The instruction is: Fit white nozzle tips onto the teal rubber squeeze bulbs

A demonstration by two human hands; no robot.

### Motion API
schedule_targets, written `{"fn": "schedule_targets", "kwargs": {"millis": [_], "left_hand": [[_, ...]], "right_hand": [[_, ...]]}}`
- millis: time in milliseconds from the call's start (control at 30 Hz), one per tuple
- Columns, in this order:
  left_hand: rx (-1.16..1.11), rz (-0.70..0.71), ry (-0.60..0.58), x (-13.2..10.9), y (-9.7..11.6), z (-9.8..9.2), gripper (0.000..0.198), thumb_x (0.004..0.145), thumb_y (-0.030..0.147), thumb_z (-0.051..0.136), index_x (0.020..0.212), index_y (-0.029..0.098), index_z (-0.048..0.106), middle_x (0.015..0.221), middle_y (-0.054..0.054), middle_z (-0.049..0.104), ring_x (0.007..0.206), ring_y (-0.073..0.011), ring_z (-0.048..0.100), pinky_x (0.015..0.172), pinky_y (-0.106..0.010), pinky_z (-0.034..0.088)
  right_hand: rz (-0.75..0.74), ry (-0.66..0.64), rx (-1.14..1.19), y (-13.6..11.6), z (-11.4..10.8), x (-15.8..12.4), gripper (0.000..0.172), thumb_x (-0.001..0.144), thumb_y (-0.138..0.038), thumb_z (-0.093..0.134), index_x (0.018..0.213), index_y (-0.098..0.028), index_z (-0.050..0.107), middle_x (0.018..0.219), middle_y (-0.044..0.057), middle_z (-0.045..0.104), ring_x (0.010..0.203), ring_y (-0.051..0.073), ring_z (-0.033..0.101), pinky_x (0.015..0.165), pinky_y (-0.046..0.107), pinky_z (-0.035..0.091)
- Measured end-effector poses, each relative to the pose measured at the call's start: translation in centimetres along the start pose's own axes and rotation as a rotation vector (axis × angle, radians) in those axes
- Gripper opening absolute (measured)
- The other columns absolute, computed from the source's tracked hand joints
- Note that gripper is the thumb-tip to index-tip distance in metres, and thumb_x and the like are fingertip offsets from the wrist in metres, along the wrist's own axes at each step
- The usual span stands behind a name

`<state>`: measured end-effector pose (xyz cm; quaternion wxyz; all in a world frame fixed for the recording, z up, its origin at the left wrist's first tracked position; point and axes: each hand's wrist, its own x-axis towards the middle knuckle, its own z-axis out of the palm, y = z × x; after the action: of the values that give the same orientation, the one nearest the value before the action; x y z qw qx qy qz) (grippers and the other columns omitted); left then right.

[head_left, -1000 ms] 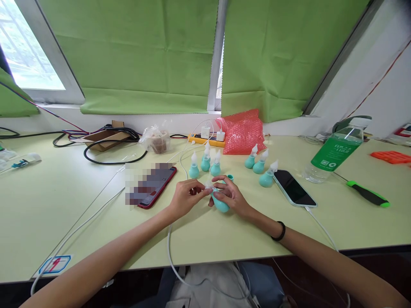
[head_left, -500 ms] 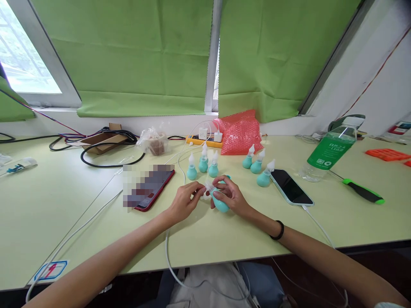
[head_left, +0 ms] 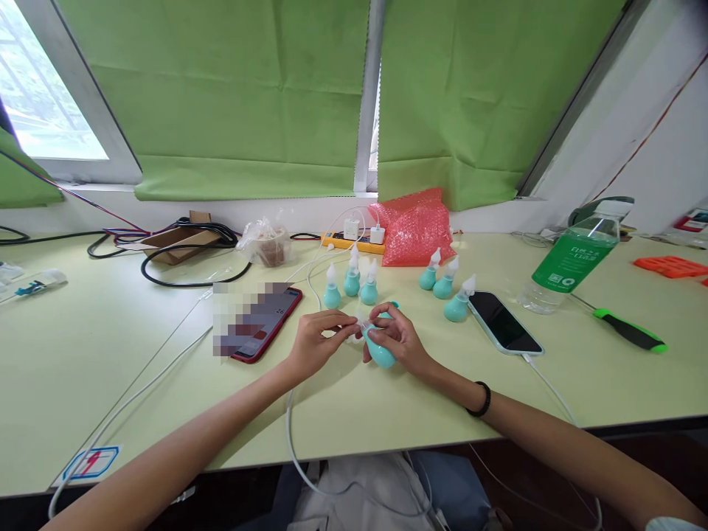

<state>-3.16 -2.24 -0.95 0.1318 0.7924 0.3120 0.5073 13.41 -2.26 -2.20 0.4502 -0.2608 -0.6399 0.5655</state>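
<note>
My right hand [head_left: 403,341] is closed around a teal bulb aspirator [head_left: 381,355], its rounded bulb tilted down toward me. At the clear end of that aspirator, the thumb and fingers of my left hand [head_left: 318,341] pinch the clear nozzle [head_left: 363,324]; the fingertips partly cover it. Some clear plastic shows under my left fingers, too small to make out. Behind my right fingers, another teal piece [head_left: 394,305] is mostly hidden. Beyond my hands stand several teal aspirators [head_left: 369,292] with pointed clear tips, and a second group [head_left: 443,286] is farther right, one of them leaning.
A red-edged phone [head_left: 271,324] lies left of my hands, a charging phone [head_left: 504,323] to the right. Farther right are a water bottle [head_left: 572,258] and a green-black screwdriver [head_left: 630,330]. At the back are a power strip [head_left: 359,245] and pink bubble-wrap bag [head_left: 417,232]. A white cable [head_left: 288,420] crosses the front edge.
My left fingers have straightened a little and shifted slightly at the clear nozzle. The right hand keeps its hold on the aspirator. The whole view has moved very slightly.
</note>
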Motion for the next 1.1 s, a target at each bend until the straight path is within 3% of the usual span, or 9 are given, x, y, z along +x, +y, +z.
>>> {"fn": "schedule_targets", "kwargs": {"millis": [100,300,433,833,1100], "left_hand": [[-0.006,0.010,-0.013,0.0,0.0,0.0,0.013,0.075,0.020,0.052,0.070,0.015,0.063,0.065,-0.004,0.064,0.059,-0.0106,0.058,0.055,-0.021,0.048],[0.148,0.226,0.068,-0.6,-0.6,0.5,0.011,0.074,0.012,0.050,0.078,0.014,0.060,0.072,-0.007,0.063,0.066,-0.0113,0.057,0.061,-0.023,0.048],[0.176,0.222,0.111,-0.6,-0.6,0.5,0.010,0.074,0.014,0.051,0.077,0.015,0.060,0.070,-0.006,0.063,0.064,-0.0110,0.057,0.058,-0.022,0.048],[0.386,0.341,0.033,-0.9,-1.1,0.7,0.009,0.074,0.012,0.050,0.078,0.014,0.058,0.067,-0.005,0.062,0.060,-0.0113,0.053,0.054,-0.023,0.045],[0.324,0.313,-0.054,-0.6,-0.8,0.5,0.010,0.075,0.009,0.046,0.076,0.014,0.055,0.066,-0.005,0.060,0.062,-0.0114,0.052,0.056,-0.023,0.043]], "right_hand": [[-0.008,0.008,-0.020,0.0,0.0,-0.1,0.029,0.073,-0.037,0.053,0.083,-0.021,0.031,0.078,0.001,0.057,0.049,0.011,0.057,0.049,0.027,0.046],[-0.006,0.047,-0.023,0.1,0.4,-0.2,0.028,0.073,-0.036,0.053,0.082,-0.021,0.031,0.079,0.001,0.057,0.049,0.010,0.056,0.050,0.026,0.047],[-0.011,0.118,-0.003,0.1,0.7,-0.1,0.027,0.073,-0.034,0.052,0.082,-0.021,0.030,0.077,-0.001,0.055,0.048,0.009,0.056,0.049,0.025,0.047],[0.009,0.153,-0.034,0.3,0.8,-0.2,0.030,0.071,-0.035,0.055,0.083,-0.022,0.030,0.076,-0.002,0.054,0.049,0.010,0.057,0.048,0.025,0.047],[-0.010,0.133,-0.100,0.4,0.5,-0.5,0.029,0.071,-0.032,0.055,0.081,-0.022,0.029,0.076,-0.001,0.055,0.047,0.009,0.055,0.046,0.023,0.045]]}}
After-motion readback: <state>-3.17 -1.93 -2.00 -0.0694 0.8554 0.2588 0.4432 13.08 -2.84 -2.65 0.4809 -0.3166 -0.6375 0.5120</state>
